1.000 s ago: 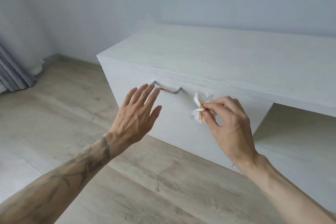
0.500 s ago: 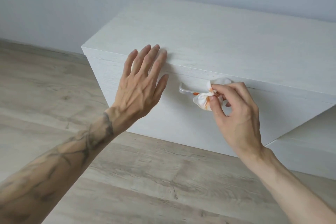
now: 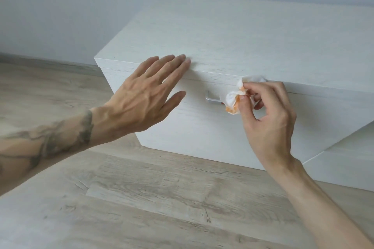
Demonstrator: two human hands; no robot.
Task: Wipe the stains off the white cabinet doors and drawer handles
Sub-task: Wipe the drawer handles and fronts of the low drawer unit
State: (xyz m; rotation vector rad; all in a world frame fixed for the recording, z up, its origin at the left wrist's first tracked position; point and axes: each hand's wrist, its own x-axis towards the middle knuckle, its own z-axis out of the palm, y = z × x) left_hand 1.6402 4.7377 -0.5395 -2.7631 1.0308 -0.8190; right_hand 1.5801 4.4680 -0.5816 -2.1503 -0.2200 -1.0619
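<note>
A low white cabinet [image 3: 253, 36] stands against the wall, its drawer front [image 3: 198, 127] facing me. A silver drawer handle [image 3: 212, 98] shows only its left end; the rest is hidden behind a crumpled white tissue [image 3: 232, 101] smeared orange. My right hand [image 3: 269, 119] pinches that tissue against the handle. My left hand [image 3: 145, 95] lies flat with fingers spread, fingertips on the cabinet's top front edge, to the left of the handle. A small reddish mark peeks out beside the tissue on the handle.
Light wood-grain floor [image 3: 151, 198] spreads below and left of the cabinet. A grey wall [image 3: 70, 6] rises behind it. At the right, a lower recessed part of the cabinet [image 3: 348, 159] continues out of view.
My view has come closer and swung right. My left hand rose from near the handle to the cabinet's top edge. My right hand brought the tissue onto the handle and keeps rubbing it.
</note>
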